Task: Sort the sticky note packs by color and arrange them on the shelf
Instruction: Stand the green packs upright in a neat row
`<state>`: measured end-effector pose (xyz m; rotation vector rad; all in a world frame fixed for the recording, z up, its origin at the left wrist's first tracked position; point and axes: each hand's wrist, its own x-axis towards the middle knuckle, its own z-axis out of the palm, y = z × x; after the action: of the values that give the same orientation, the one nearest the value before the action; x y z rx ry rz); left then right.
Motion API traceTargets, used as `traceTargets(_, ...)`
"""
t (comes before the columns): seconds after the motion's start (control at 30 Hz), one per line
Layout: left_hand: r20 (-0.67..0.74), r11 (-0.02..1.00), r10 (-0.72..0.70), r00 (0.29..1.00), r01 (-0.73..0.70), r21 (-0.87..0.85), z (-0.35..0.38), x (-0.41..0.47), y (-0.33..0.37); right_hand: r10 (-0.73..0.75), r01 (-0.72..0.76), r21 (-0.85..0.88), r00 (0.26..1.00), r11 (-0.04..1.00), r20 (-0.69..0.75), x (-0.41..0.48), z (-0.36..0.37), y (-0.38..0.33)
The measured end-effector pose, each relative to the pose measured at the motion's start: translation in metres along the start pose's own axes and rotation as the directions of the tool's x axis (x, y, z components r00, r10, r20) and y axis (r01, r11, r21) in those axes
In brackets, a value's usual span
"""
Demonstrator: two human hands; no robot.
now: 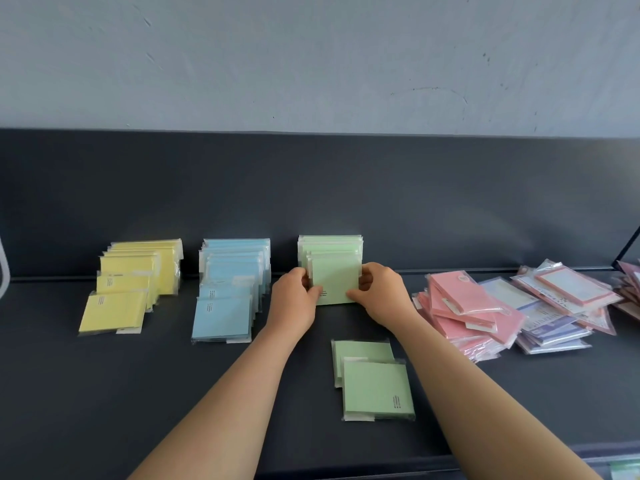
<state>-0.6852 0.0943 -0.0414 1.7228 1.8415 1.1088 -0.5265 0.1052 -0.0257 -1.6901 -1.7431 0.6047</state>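
While the front green pack (335, 282) of the standing green row (330, 245) is pinched at its side edges by the curled fingers and thumbs of the left hand (294, 299) and the right hand (379, 294), roughly half of the sorting is judged done. A yellow row (135, 282) and a blue row (230, 289) are seen filed at nine o'clock of the hands on the dark shelf (138, 393). Two loose green packs (375, 386) are laid flat at six o'clock, not yet filed. At three o'clock a pink pile (464, 313) and a heap of purple-edged packs (554, 306) are left jumbled and overlapping, so these are judged unsorted.
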Motion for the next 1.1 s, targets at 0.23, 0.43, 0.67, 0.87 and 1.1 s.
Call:
traceTargets(0.23, 0.038, 0.999, -0.026, 0.999, 0.027, -0.022, -0.002, -0.004, 0.000, 0.013, -0.012, -0.029, 1.000, 1.000, 0.022, -0.003, -0.001, 0.002)
traceTargets(0.43, 0.059, 0.999, -0.035, 0.998, 0.036, -0.017, -0.002, -0.005, 0.001, 0.020, -0.019, -0.035, 0.999, 0.999, 0.042, -0.006, -0.002, 0.001)
traceTargets(0.67, 0.093, 0.998, -0.057, 0.994, 0.057, -0.004, -0.016, -0.014, 0.010, 0.026, -0.017, -0.102, 0.996, 0.995, 0.090, -0.025, -0.017, -0.008)
traceTargets(0.87, 0.185, 0.996, -0.061, 0.981, 0.047, 0.077, -0.050, -0.055, 0.029, 0.010, 0.034, -0.168, 0.966, 0.985, 0.259, -0.069, -0.046, -0.011)
traceTargets(1.1, 0.544, 0.955, -0.163, 0.823, -0.006, 0.296, -0.052, -0.095, 0.038, 0.047, 0.072, -0.222, 0.872, 0.972, 0.487, -0.114, -0.060, 0.008)
